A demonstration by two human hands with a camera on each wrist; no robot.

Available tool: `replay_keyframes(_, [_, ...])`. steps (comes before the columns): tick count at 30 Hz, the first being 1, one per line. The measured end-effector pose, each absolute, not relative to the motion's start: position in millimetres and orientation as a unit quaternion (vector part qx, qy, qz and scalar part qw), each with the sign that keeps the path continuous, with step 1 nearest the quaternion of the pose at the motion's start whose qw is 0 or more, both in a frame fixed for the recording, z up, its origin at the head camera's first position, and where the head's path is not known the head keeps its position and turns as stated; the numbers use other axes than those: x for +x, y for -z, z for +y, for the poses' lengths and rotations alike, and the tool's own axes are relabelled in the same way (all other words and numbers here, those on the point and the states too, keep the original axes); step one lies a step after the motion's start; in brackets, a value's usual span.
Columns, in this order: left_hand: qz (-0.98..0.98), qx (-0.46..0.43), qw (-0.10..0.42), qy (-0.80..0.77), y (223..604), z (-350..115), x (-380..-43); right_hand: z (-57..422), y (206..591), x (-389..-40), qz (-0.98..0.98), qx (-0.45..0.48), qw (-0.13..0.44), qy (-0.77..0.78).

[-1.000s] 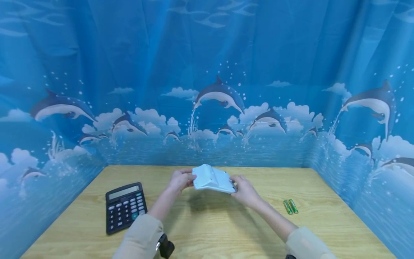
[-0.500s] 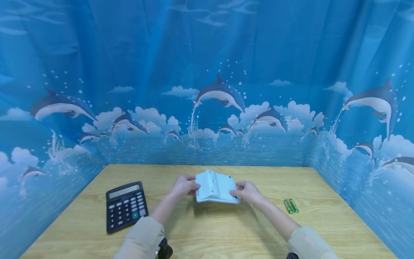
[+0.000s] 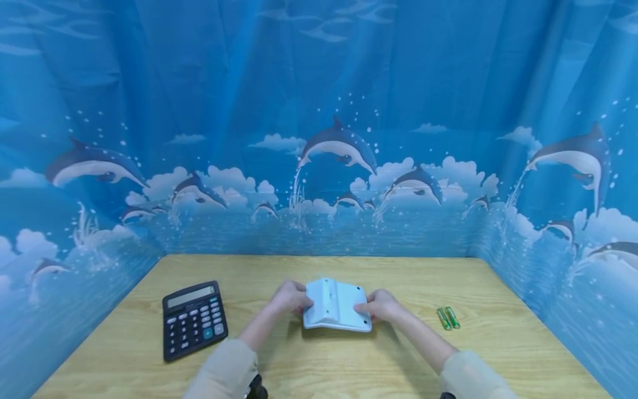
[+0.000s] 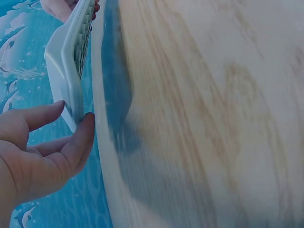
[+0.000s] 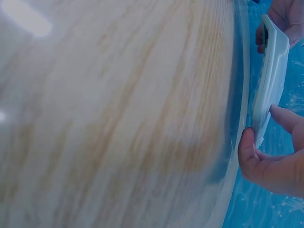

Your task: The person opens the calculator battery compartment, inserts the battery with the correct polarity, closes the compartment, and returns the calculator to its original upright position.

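A white calculator (image 3: 344, 318) is held face down over the middle of the table, its back with a raised ridge turned up. My left hand (image 3: 291, 297) pinches its left edge, thumb on the back and fingers beneath. At the opposite edge my right hand (image 3: 386, 306) grips it the same way. Seen edge-on in the left wrist view, the white calculator (image 4: 66, 66) shows rows of keys on its lower side. In the right wrist view, the thumb and fingers of the right hand (image 5: 280, 159) close on one end of the case.
On the left of the wooden table (image 3: 329, 371) lies a black calculator (image 3: 194, 320), display and keys up. Two green batteries (image 3: 448, 318) lie side by side on the right. A blue curtain (image 3: 319, 111) printed with dolphins surrounds the back and sides.
Both hands have lowered the white calculator toward the table and brought it nearer to me, slightly to the right. Its back now shows more fully. The black calculator and batteries stay put.
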State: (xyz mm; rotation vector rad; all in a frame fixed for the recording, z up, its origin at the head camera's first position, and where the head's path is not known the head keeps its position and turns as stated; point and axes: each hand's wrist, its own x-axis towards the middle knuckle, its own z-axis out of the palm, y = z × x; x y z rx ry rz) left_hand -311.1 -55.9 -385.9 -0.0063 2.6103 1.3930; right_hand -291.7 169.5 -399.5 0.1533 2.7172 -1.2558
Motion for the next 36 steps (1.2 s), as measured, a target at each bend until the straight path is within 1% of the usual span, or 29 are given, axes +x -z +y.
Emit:
replay_keyframes(10, [0.892,-0.039,0.098,-0.439,394.3,-49.0,-310.2,165.9,403.2,-286.3,0.93,0.039,0.074,0.359])
replay_keyframes(17, [0.907,-0.008,0.088,-0.413,398.7,-47.3,-306.5,164.3,406.6,-286.3,0.942,0.029,0.062,0.328])
replay_keyframes(21, [0.911,-0.014,0.085,-0.403,398.1,-45.2,-305.3,163.5,407.0,-286.6,0.948,0.023,0.063,0.311])
replay_keyframes(27, [0.912,-0.044,0.092,-0.397,398.1,-42.0,-305.4,160.7,406.3,-286.4,0.954,0.024,0.061,0.293])
replay_keyframes(36, [0.92,-0.02,0.078,-0.384,403.0,-42.5,-306.0,160.4,408.5,-286.9,0.96,-0.001,0.038,0.276])
